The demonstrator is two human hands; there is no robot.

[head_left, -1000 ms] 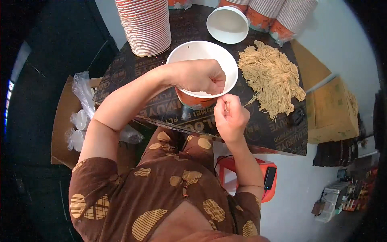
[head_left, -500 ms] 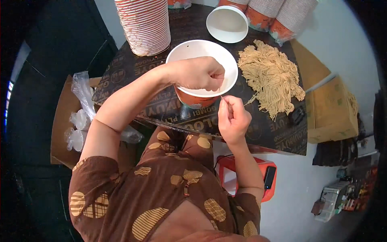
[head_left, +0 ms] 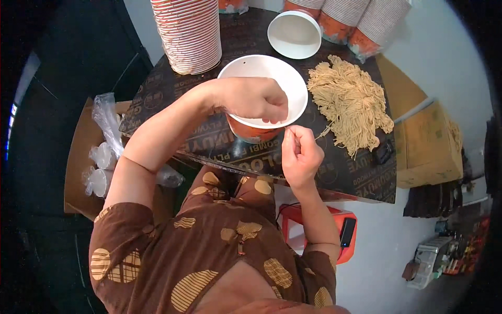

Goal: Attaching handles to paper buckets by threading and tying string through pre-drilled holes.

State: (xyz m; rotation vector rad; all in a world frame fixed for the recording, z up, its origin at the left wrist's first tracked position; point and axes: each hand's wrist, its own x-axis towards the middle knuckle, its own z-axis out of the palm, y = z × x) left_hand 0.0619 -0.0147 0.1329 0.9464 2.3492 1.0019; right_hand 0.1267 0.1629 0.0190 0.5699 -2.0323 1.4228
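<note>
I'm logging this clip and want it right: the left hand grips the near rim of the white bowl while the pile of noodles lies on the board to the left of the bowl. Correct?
Not quite. In the head view the pile of noodles lies to the right of the white bowl, not the left. The rest holds: the left hand grips the bowl's near rim, and the noodles lie on the board.

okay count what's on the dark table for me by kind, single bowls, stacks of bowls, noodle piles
Single paper bowls: 2, one under the hands, one farther back
Stacks of bowls: 4 in view, one tall, three leaning
Noodle piles: 1
Total: 7
</note>
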